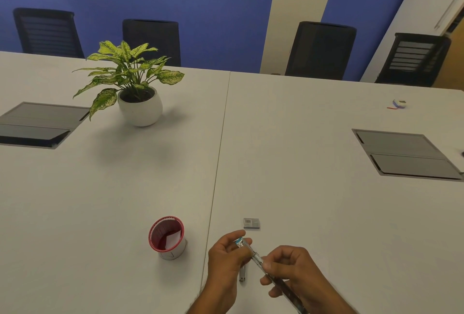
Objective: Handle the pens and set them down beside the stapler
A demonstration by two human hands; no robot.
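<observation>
Both hands hold one pen (258, 259) just above the table's (301, 163) near edge: the right hand (293, 273) pinches its barrel, the left hand (227, 257) curls round its capped end. A red cup (167, 237) stands left; a small card (251, 223) lies beyond.

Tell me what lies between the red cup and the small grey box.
In the head view, only bare table and its centre seam lie between the cup and the box; both hands holding the pen sit nearer.
</observation>
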